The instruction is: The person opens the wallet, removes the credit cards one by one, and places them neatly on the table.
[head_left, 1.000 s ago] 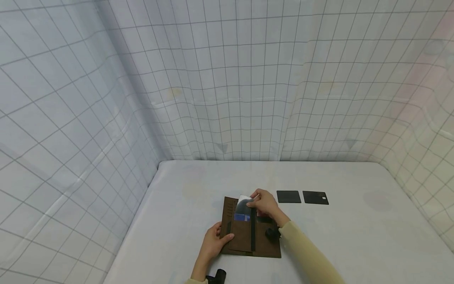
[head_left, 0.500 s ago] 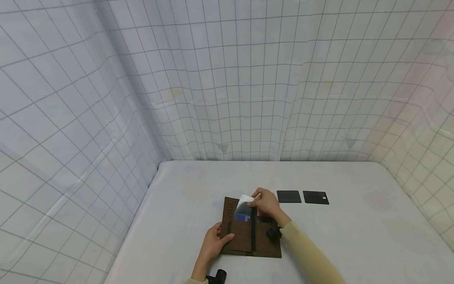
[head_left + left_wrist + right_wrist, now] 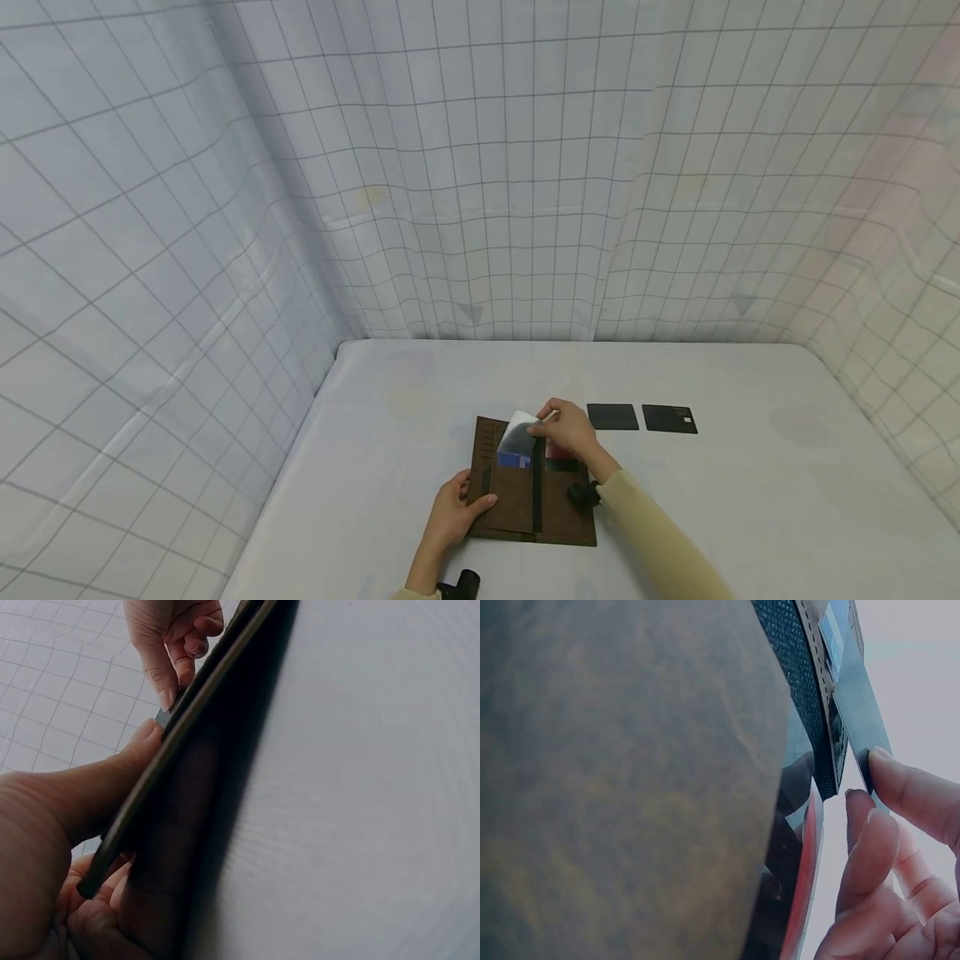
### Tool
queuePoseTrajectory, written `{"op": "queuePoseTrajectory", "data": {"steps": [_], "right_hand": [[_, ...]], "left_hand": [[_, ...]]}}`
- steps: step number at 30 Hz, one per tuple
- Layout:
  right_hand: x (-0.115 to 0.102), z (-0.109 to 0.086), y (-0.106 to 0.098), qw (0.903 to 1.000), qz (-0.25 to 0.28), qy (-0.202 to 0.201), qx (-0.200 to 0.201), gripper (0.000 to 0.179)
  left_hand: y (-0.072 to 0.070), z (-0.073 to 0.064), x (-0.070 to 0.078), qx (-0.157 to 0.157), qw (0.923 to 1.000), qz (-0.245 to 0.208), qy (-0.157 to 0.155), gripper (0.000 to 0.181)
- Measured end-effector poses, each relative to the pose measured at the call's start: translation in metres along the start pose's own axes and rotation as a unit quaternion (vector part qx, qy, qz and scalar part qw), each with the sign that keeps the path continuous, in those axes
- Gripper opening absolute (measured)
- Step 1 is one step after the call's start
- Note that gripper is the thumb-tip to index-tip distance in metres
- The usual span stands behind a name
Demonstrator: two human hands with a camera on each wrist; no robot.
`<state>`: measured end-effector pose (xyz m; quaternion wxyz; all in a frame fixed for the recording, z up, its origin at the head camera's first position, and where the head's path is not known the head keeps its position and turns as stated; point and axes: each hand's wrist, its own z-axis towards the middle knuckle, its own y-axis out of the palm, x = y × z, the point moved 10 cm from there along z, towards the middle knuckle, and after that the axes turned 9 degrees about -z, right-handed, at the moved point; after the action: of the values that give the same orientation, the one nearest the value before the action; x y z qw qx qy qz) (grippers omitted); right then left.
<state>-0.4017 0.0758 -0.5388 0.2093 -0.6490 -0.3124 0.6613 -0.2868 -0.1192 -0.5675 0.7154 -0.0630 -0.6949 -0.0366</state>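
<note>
A brown leather wallet [image 3: 566, 521] lies spread on the white table, with a black strap [image 3: 537, 500] down its middle. My left hand [image 3: 450, 512] grips its left edge; in the left wrist view the thumb [image 3: 124, 769] lies on one side and fingers are behind. With thumb and fingertips, my right hand [image 3: 567, 429] pinches the top corner of a grey-and-white card [image 3: 517, 435]. That card leans to the right, its lower end at the left pocket by a blue card [image 3: 513, 459]. A red card [image 3: 557, 451] shows in the right pocket, partly behind my right hand.
Two dark flat cards, a plain one [image 3: 612, 417] and one with a light chip [image 3: 669, 418], lie beyond the wallet to the right. White table [image 3: 750, 500] surrounds them. Grid-patterned curtains [image 3: 480, 208] hang at the back and sides.
The grey-and-white card has tilted further right, and my right hand has shifted slightly right with it. More of the red card shows. My left hand keeps its grip on the wallet.
</note>
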Motion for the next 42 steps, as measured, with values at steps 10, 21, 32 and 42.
{"op": "queuePoseTrajectory", "data": {"steps": [10, 21, 32, 42], "right_hand": [[0.002, -0.003, -0.002, 0.9998, 0.016, 0.002, 0.014, 0.026], [0.003, -0.002, -0.003, 0.9993, 0.029, 0.005, 0.023, 0.026], [0.009, 0.001, -0.009, 0.9971, 0.067, 0.01, 0.033, 0.021], [0.013, -0.001, -0.01, 0.9935, 0.11, 0.025, 0.016, 0.016]], "left_hand": [[0.003, 0.001, 0.002, 0.0, 1.0, 0.005, 0.004, 0.053], [0.002, 0.0, 0.002, 0.002, 1.0, 0.001, 0.003, 0.055], [0.001, 0.001, -0.001, 0.003, 1.0, 0.002, 0.001, 0.052], [0.001, -0.003, 0.01, -0.008, 0.9984, 0.014, 0.054, 0.056]]}}
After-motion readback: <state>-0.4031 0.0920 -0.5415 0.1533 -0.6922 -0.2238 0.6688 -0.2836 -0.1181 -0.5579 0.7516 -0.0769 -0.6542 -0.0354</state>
